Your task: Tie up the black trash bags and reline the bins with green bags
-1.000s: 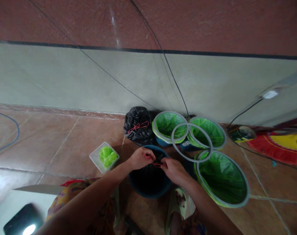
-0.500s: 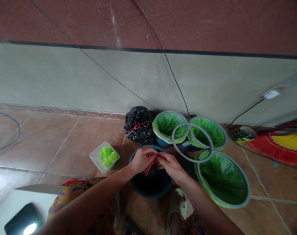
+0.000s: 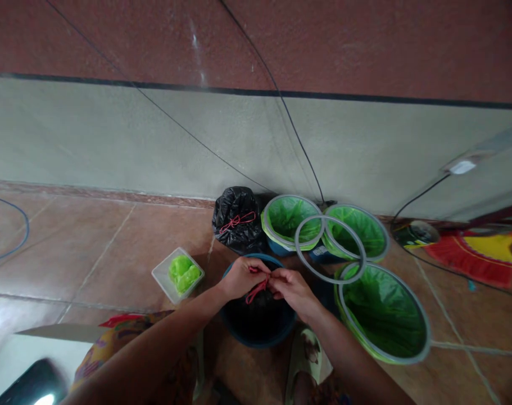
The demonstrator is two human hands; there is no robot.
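Left hand (image 3: 242, 278) and right hand (image 3: 290, 291) are close together, both pinching the red string (image 3: 254, 293), its loop dangling between them over the blue bucket (image 3: 256, 344).

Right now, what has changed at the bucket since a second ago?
The left hand and right hand have come closer together above the bucket, holding the red cord, which now hangs in a loop. The tied black bag and green-lined bins stayed put.
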